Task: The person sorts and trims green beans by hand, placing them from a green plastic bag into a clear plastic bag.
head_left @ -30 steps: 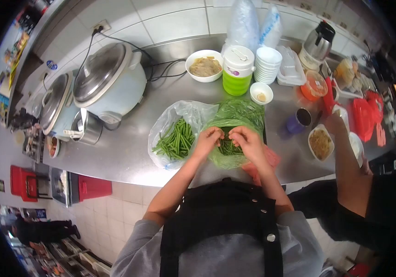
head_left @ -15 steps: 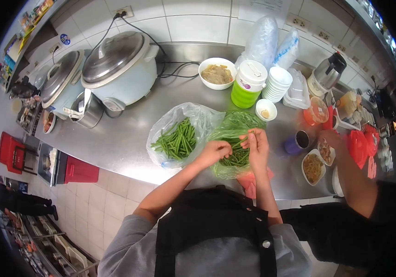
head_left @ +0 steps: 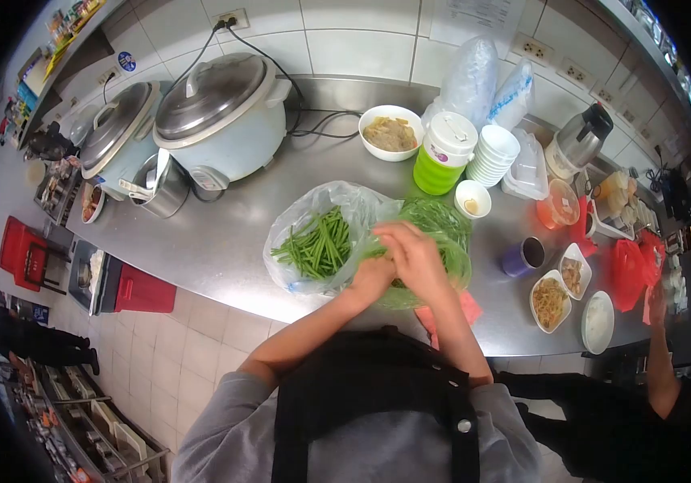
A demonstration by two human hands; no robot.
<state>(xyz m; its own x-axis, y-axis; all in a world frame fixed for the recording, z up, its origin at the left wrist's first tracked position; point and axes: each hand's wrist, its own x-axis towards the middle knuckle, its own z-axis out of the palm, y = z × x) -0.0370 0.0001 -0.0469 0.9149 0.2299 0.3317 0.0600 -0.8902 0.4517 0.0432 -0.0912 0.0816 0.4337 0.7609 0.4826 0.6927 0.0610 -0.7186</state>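
Note:
Cut green beans [head_left: 320, 245] fill an opened clear plastic bag [head_left: 287, 211] on the steel counter. Against its right side sits a green-tinted plastic bag [head_left: 457, 262], holding more green stalks. My left hand [head_left: 372, 278] is closed between the two bags, its fingertips tucked behind my other hand. My right hand [head_left: 416, 256] reaches across and meets it, fingers bent together over the green bag's left part. Whatever the two hands pinch is hidden by the fingers.
Rice cookers [head_left: 225, 121] stand at the back left. Behind the bags are a noodle bowl [head_left: 390, 133], a green jug [head_left: 440, 165] and stacked cups [head_left: 494, 153]. Rightward are a purple cup [head_left: 523, 256], food bowls [head_left: 551, 302] and a co-worker's arm [head_left: 663, 362].
My right hand has moved left from the green bag's right side to meet my left hand. The co-worker's arm has drawn away right from the food bowls. The view has shifted slightly.

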